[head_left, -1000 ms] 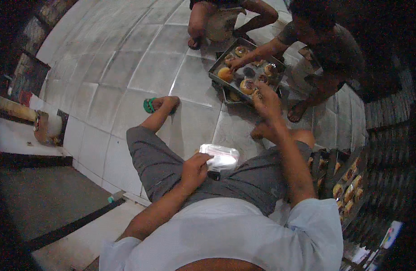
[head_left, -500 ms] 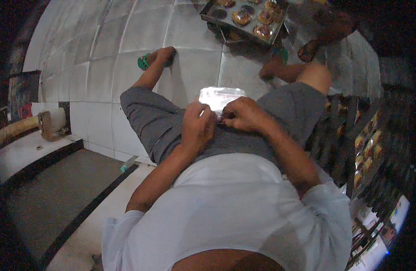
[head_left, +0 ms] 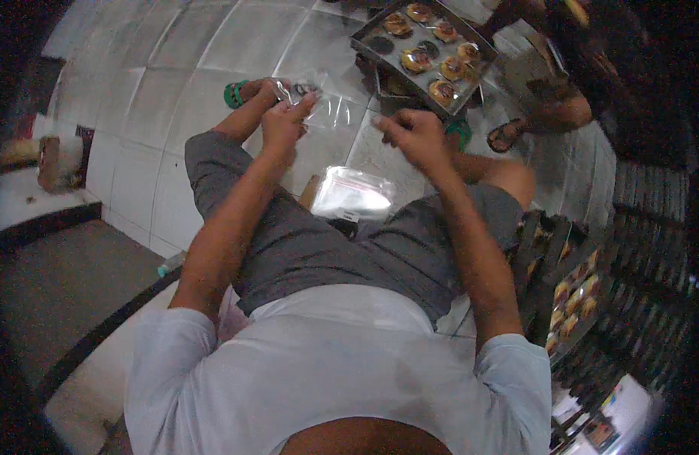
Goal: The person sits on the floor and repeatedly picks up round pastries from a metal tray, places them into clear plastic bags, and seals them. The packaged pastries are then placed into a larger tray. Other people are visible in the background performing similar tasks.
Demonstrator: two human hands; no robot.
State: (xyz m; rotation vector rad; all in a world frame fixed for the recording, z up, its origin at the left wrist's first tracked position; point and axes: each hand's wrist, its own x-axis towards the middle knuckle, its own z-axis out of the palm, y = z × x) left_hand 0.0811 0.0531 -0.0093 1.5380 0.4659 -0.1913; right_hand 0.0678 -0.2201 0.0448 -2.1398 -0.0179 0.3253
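A clear plastic bag (head_left: 330, 110) hangs from my left hand (head_left: 285, 129), pinched between its fingers and held out over the floor. To its right, my right hand (head_left: 416, 138) is raised with curled fingers near the bag's edge; blur hides whether anything is between its fingertips. Between my thighs lies a stack of shiny clear plastic bags (head_left: 353, 189), with a brown edge showing at its left. Beyond my right hand is a dark metal tray (head_left: 383, 61) of round topped pastries (head_left: 415, 61), the closest pastries to that hand.
Another person's leg and sandaled foot (head_left: 509, 135) are beside the tray on the right. A dark rack with more pastries (head_left: 573, 299) stands to my right. A low dark-edged ledge (head_left: 99, 262) runs along my left. Pale tiles (head_left: 175, 98) cover the floor.
Both hands have left the stack in my lap and moved forward and apart. A single clear bag is now in my left hand. The view has shifted slightly, showing more of the tray.
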